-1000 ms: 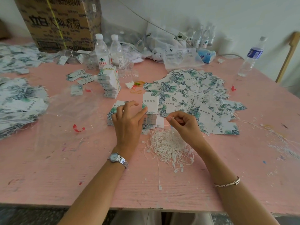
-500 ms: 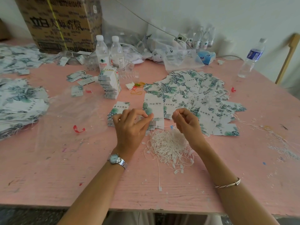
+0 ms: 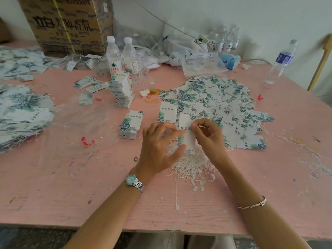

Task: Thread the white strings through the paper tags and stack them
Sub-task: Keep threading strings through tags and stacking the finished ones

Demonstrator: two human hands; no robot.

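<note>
My left hand (image 3: pixel 158 146) pinches a white paper tag (image 3: pixel 187 135) with a green leaf print, held upright over the table. My right hand (image 3: pixel 209 135) pinches a thin white string (image 3: pixel 201 127) at the tag's top edge. Below both hands lies a loose pile of white strings (image 3: pixel 193 165). A short stack of unthreaded tags (image 3: pixel 130 125) sits left of my hands, with another tag pile (image 3: pixel 168 113) behind them. A wide spread of threaded tags (image 3: pixel 221 101) covers the table to the right.
A tall banded tag stack (image 3: pixel 122 90) and two water bottles (image 3: pixel 113 56) stand behind. More tag heaps (image 3: pixel 23 112) lie at the far left, beside clear plastic film (image 3: pixel 80 123). A cardboard box (image 3: pixel 68 24) and another bottle (image 3: pixel 280 63) stand at the back of the pink table (image 3: pixel 71 191).
My left hand has lifted a tag off the pile and brought it toward me. My right hand has moved left to meet it, with a string at the tag's top.
</note>
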